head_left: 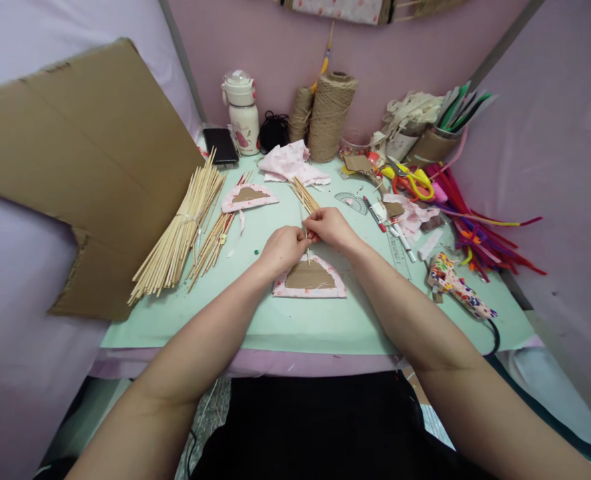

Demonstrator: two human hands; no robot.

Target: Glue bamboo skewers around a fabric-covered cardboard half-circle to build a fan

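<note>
My left hand and my right hand meet over a half-round cardboard piece edged in pink cloth on the green mat. Both pinch a small bunch of thin wooden sticks that fans away toward the back. One stick points down onto the cardboard piece's top. A second cloth-edged half-round piece lies further back on the left.
A big bundle of sticks and a large cardboard sheet are at left. Twine spools, a bottle, a phone, scissors, pipe cleaners, a floral glue gun and a ruler crowd the back and right.
</note>
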